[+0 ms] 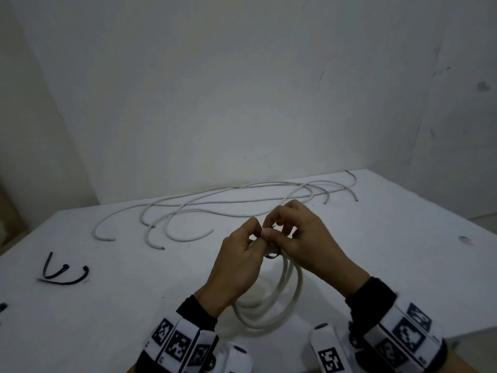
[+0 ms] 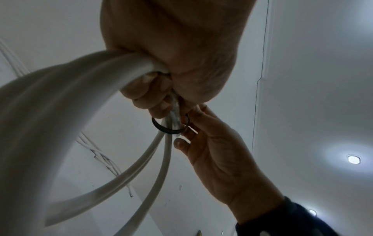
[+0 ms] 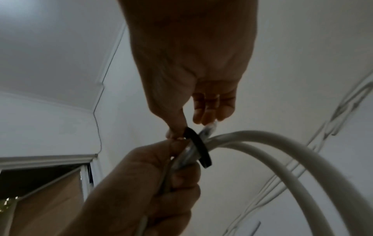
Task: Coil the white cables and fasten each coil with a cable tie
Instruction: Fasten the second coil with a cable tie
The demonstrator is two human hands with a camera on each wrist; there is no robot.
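Note:
A coil of white cable (image 1: pixel 271 300) hangs above the table near its front edge, held up between both hands. My left hand (image 1: pixel 236 262) grips the top of the coil (image 2: pixel 84 89), its fingers curled round the strands. A black cable tie (image 2: pixel 166 130) loops round the bundled strands just below that grip. My right hand (image 1: pixel 304 238) pinches the black tie (image 3: pixel 198 147) between thumb and fingertips at the top of the coil (image 3: pixel 282 153). The tie's free end is hidden between the fingers.
Several loose white cables (image 1: pixel 228 203) lie spread across the far half of the white table (image 1: pixel 107 305). Spare black cable ties (image 1: pixel 63 273) lie at the left. The table's right edge runs diagonally at the far right; a wall stands right behind it.

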